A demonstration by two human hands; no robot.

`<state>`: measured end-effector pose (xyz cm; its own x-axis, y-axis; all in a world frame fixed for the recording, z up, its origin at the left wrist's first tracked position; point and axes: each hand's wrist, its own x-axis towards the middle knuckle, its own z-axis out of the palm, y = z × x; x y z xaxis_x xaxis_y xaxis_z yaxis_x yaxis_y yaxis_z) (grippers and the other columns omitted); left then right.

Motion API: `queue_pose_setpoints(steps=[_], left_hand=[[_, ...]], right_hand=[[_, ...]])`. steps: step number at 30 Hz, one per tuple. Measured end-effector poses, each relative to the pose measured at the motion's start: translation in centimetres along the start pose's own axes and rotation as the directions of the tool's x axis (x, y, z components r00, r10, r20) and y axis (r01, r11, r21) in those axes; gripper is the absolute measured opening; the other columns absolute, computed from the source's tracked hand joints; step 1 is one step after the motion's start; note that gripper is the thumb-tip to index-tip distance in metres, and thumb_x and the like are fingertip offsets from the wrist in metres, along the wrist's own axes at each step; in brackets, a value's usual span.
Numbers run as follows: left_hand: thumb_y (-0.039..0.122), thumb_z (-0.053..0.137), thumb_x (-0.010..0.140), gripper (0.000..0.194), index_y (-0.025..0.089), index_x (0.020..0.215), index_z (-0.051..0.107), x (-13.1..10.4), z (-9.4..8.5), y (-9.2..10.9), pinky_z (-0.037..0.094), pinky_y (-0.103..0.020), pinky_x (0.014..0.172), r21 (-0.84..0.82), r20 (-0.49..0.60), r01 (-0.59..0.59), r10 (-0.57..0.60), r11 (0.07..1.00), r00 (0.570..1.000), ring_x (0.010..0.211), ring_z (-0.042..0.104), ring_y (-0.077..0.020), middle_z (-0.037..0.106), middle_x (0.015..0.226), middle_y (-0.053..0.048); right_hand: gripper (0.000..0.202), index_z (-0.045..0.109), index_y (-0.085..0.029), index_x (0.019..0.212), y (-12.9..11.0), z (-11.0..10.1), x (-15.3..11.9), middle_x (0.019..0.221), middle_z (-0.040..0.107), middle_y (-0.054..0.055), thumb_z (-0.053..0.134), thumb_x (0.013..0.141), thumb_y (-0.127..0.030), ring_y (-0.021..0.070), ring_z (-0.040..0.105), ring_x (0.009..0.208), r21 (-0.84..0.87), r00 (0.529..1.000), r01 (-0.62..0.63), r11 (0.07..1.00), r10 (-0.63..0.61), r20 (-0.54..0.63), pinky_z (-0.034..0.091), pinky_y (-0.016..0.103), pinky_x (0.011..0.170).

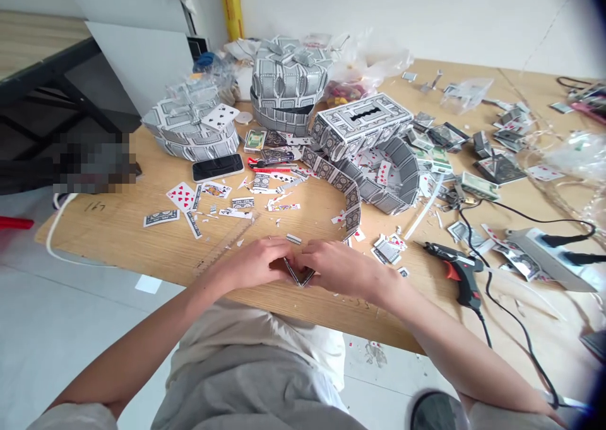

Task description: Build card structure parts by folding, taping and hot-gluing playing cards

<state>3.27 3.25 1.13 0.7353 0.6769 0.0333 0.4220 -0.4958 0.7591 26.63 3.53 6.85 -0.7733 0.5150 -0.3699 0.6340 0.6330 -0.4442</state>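
Note:
At the table's front edge, my left hand and my right hand hold a strip of playing cards between them. It is bent into a V whose point faces me; my fingers cover most of it. Just beyond my fingertips lies a small card scrap. A curved band made of cards stands on edge a little farther off, to the right. Left of my hands, a clear ruler lies flat on the wood.
Card-covered boxes stand at the back beside a slotted card box. A phone and a red cutter lie in front. On the right are a glue gun, its cable and a power strip. Card scraps litter the table.

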Motion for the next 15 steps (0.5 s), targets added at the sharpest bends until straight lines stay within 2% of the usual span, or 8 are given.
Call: queue_pose_setpoints(steps=[3, 5, 7, 9, 10, 12, 14, 15], left_hand=[[0.02, 0.088, 0.087, 0.029, 0.025, 0.113, 0.076, -1.2, -0.9, 0.0, 0.055, -0.034, 0.096, 0.059, -0.019, -0.013, 0.014, 0.998, 1.0, 0.111, 0.074, -0.0262, 0.08, 0.115, -0.005], [0.024, 0.082, 0.093, 0.031, 0.027, 0.123, 0.074, -2.6, -2.6, -0.8, 0.054, -0.037, 0.103, 0.107, -0.076, -0.004, 0.012, 0.994, 0.997, 0.12, 0.073, -0.0269, 0.079, 0.125, -0.007], [0.034, 0.073, 0.1, 0.025, 0.027, 0.123, 0.074, -4.2, -5.3, -2.5, 0.053, -0.039, 0.107, 0.17, -0.234, 0.073, -0.032, 0.983, 0.972, 0.121, 0.072, -0.0274, 0.078, 0.127, -0.008], [0.045, 0.069, 0.1, 0.03, 0.024, 0.121, 0.073, -6.0, -8.7, -4.9, 0.054, -0.042, 0.107, 0.22, -0.439, 0.249, -0.133, 0.943, 0.889, 0.119, 0.073, -0.03, 0.078, 0.125, -0.01], [0.048, 0.067, 0.1, 0.032, 0.022, 0.117, 0.074, -6.8, -10.4, -6.1, 0.055, -0.045, 0.107, 0.241, -0.518, 0.361, -0.195, 0.901, 0.833, 0.115, 0.074, -0.0319, 0.079, 0.121, -0.012], [0.047, 0.062, 0.1, 0.036, 0.018, 0.118, 0.072, -8.4, -13.4, -8.5, 0.052, -0.054, 0.11, 0.286, -0.648, 0.615, -0.324, 0.735, 0.689, 0.122, 0.07, -0.0398, 0.076, 0.125, -0.019], [0.052, 0.07, 0.093, 0.051, 0.012, 0.124, 0.069, -9.6, -15.5, -10.5, 0.047, -0.064, 0.115, 0.323, -0.669, 0.758, -0.429, 0.567, 0.607, 0.135, 0.061, -0.0509, 0.068, 0.136, -0.029], [0.054, 0.075, 0.088, 0.056, 0.01, 0.122, 0.068, -10.0, -16.1, -11.3, 0.045, -0.067, 0.116, 0.309, -0.66, 0.79, -0.479, 0.529, 0.579, 0.138, 0.058, -0.0543, 0.066, 0.137, -0.031]], right_hand=[[0.034, 0.078, -0.016, 0.12, -0.5, 1.2, -1.4, 0.114, 0.078, 0.014, 0.091, 0.089, -0.019, 0.0333, 0.072, 0.113, -0.117, 0.993, -0.046, 0.992, 0.032, -0.117, 0.056, 0.044, 0.097], [0.039, 0.077, -0.018, 0.122, -0.7, 2.8, -2.8, 0.125, 0.076, 0.016, 0.094, 0.087, -0.025, 0.0371, 0.068, 0.123, -0.146, 0.968, -0.084, 0.986, 0.046, -0.248, 0.056, 0.052, 0.106], [0.05, 0.073, -0.019, 0.131, -0.8, 4.7, -4.4, 0.145, 0.067, 0.02, 0.092, 0.089, -0.039, 0.0454, 0.053, 0.146, -0.162, 0.89, -0.119, 0.98, 0.033, -0.455, 0.042, 0.067, 0.123], [0.051, 0.068, -0.022, 0.139, -1.1, 6.7, -5.6, 0.158, 0.057, 0.021, 0.084, 0.096, -0.045, 0.0478, 0.038, 0.159, -0.125, 0.773, -0.219, 0.968, 0.094, -0.627, 0.03, 0.075, 0.129], [0.048, 0.067, -0.023, 0.14, -1.4, 7.6, -6.0, 0.159, 0.056, 0.02, 0.08, 0.099, -0.046, 0.0475, 0.036, 0.16, -0.104, 0.707, -0.248, 0.963, 0.106, -0.699, 0.031, 0.076, 0.128], [0.048, 0.065, -0.023, 0.143, -2.2, 9.1, -6.1, 0.16, 0.054, 0.02, 0.076, 0.102, -0.047, 0.0475, 0.039, 0.157, -0.063, 0.588, -0.281, 0.958, 0.12, -0.8, 0.04, 0.076, 0.123], [0.055, 0.061, -0.023, 0.149, -3.3, 10.2, -5.4, 0.164, 0.05, 0.02, 0.075, 0.102, -0.049, 0.0472, 0.042, 0.156, 0.007, 0.519, -0.301, 0.953, 0.171, -0.838, 0.045, 0.075, 0.12], [0.059, 0.059, -0.023, 0.151, -3.9, 10.6, -4.8, 0.166, 0.048, 0.021, 0.076, 0.102, -0.049, 0.0474, 0.042, 0.155, 0.043, 0.493, -0.305, 0.951, 0.197, -0.847, 0.047, 0.075, 0.119]])
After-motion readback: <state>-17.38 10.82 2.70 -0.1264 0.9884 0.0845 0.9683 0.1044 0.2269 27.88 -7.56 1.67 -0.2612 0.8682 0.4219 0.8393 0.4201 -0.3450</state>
